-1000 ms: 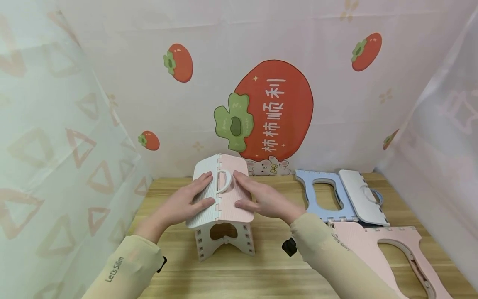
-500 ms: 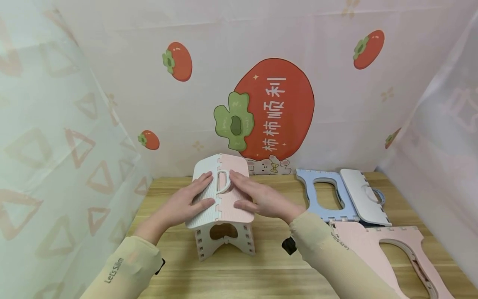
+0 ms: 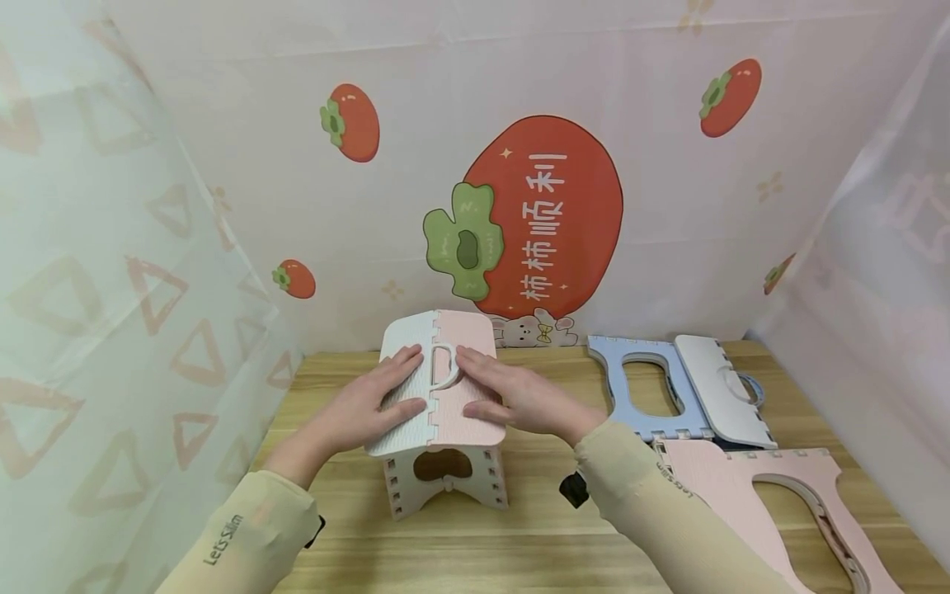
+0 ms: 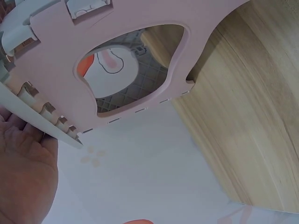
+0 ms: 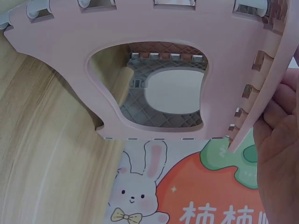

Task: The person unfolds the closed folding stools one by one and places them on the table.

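A folding step stool stands on its legs in the head view, its seat split into a pale blue half (image 3: 404, 433) and a pink half (image 3: 463, 425). The two halves slope down slightly from the middle hinge line, where a white loop handle (image 3: 445, 384) sits. My left hand (image 3: 364, 408) rests on the blue half, fingers fairly straight. On the pink half lies my right hand (image 3: 530, 400), fingertips beside the handle. Both wrist views show pink leg panels (image 5: 149, 32) with a cut-out; the palms are at the seat's edges there.
To the right lie a blue folded stool (image 3: 690, 412) with a white seat and a pink folded stool (image 3: 809, 466), partly behind my right sleeve. They are on the wooden table (image 3: 542, 528). A printed sheet (image 3: 653, 280) hangs at the back, with more sheeting on both sides.
The seat halves have spread a little flatter, the ridge sinking and the left edge moving outward. My right fingertips have shifted slightly left toward the handle. Both hands stay on the seat.
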Demonstrator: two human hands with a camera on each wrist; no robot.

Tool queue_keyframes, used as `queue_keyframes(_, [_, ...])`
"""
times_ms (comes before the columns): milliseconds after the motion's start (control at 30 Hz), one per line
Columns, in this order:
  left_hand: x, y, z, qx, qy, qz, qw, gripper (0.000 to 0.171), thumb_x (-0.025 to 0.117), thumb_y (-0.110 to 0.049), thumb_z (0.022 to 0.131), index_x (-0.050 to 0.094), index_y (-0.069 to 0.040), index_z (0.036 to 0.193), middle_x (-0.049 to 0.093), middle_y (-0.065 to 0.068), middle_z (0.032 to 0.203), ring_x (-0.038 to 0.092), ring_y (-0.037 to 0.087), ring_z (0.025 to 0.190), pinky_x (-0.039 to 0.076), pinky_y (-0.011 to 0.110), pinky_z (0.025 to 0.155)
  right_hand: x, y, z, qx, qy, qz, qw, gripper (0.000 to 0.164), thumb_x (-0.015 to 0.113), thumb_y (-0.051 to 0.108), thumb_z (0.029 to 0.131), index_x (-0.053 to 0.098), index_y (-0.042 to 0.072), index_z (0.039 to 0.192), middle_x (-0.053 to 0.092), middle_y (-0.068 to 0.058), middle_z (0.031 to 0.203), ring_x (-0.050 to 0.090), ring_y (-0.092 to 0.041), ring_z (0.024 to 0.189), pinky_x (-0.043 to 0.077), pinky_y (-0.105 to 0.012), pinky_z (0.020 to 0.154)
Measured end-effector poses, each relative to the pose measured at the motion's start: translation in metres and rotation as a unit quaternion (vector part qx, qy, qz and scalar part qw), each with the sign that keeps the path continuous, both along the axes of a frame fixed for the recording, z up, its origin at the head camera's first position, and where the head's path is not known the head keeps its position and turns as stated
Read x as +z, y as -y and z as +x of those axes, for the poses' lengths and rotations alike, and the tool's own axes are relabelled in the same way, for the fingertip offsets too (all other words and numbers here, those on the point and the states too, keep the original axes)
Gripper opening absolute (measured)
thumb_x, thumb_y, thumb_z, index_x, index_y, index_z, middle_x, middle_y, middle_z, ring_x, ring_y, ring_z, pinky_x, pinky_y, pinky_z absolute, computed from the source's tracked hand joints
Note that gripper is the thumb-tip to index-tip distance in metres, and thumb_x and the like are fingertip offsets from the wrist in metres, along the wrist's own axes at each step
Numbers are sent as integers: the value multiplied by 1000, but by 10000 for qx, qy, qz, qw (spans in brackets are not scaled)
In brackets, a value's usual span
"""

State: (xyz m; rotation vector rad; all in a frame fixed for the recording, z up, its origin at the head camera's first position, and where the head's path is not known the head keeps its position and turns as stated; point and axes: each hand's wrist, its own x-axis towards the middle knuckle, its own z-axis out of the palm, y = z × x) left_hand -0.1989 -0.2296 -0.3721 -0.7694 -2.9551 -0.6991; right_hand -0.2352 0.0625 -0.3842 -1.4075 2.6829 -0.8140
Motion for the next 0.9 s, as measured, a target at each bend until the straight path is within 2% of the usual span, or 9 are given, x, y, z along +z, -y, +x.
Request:
queue_keyframes(433, [1, 0, 0, -9, 50, -124, 9999, 76, 60, -53, 99, 36, -12, 159, 27, 4, 168, 25, 34, 154, 29, 58, 121, -2, 0, 1, -9, 11, 29, 10000, 72, 60, 45, 103, 32, 13, 161, 29, -1, 167, 31, -23, 152, 31, -44, 123])
queue_keyframes(700, [2, -1, -1, 16, 85, -246, 9997, 77, 58, -55, 99, 36, -13, 160, 27, 3, 168, 25, 35, 154, 28, 57, 122, -3, 1, 0, -38, -140, 65, 9999, 67, 60, 44, 103, 38, 12, 158, 32, 0, 166, 30, -21, 153, 32, -43, 122])
queue_keyframes(900, [2, -1, -2, -5, 99, -262, 9996, 77, 58, -54, 99, 36, -12, 160, 27, 3, 168, 25, 35, 154, 27, 56, 123, -2, 3, 0, -135, -91, 145, 9998, 66, 58, 44, 103, 39, 13, 158, 33, 1, 166, 30, -21, 153, 32, -42, 123])
